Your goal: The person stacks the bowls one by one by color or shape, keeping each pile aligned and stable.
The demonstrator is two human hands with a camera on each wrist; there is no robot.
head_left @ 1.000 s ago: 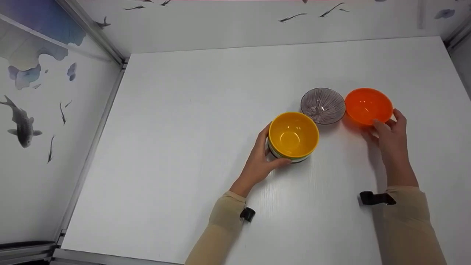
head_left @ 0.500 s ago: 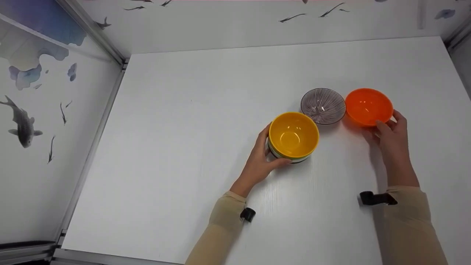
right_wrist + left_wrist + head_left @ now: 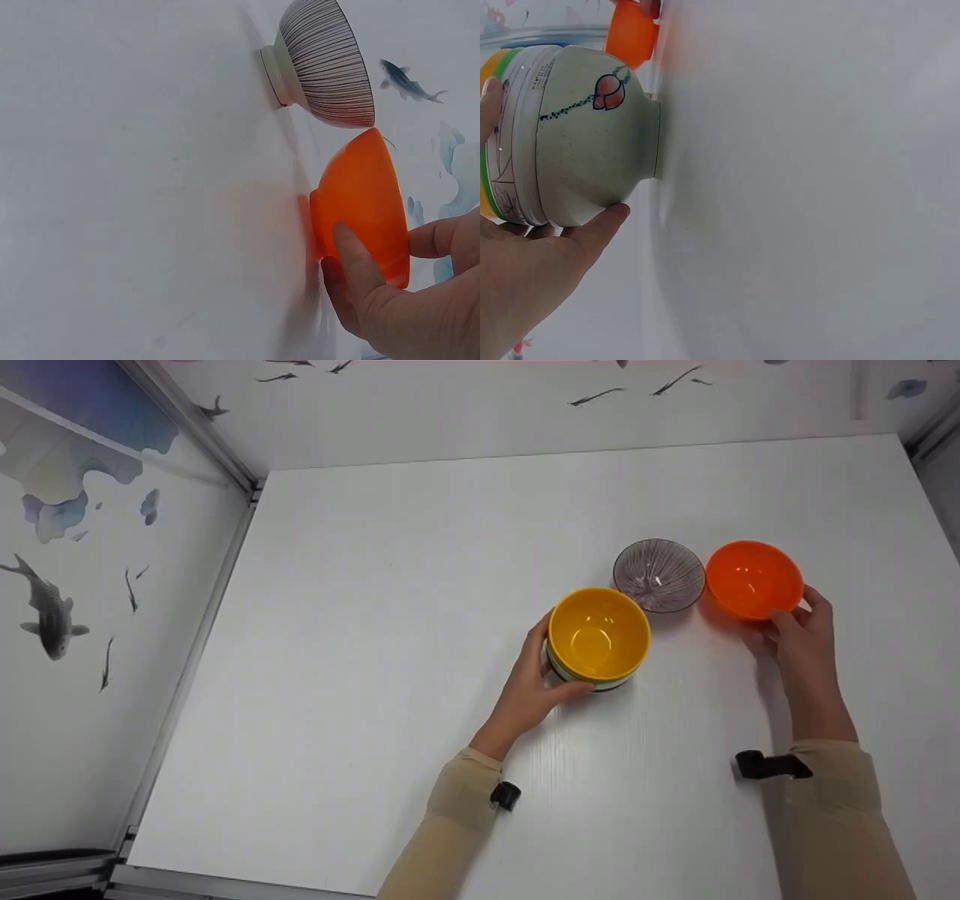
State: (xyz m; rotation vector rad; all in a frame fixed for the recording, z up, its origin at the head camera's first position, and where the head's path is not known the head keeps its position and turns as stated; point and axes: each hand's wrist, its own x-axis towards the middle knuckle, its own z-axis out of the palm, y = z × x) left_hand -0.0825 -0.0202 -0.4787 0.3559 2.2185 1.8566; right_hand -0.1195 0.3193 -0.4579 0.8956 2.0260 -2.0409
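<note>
My left hand (image 3: pixel 525 690) grips a stack of nested bowls from its near left side, thumb in front and fingers around the back. A yellow bowl (image 3: pixel 598 634) is on top. In the left wrist view, the lowest is a pale grey-green bowl (image 3: pixel 592 142) with a painted red bud, its foot at the table. My right hand (image 3: pixel 806 652) holds an orange bowl (image 3: pixel 754 577) by its near right side, thumb near the rim and fingers along the outer wall (image 3: pixel 356 210). Between them and farther back stands a purple-grey striped bowl (image 3: pixel 658 575), its rim close to the orange one.
All the bowls stand on a white table (image 3: pixel 360 660). A white back wall (image 3: pixel 450 412) and a left side panel (image 3: pixel 172 585), both with painted fish, border it. Each sleeve carries a black wrist camera (image 3: pixel 505 796).
The orange bowl and my right hand have shifted very slightly right and toward me. My left hand and the stack stay in place, as does the striped bowl.
</note>
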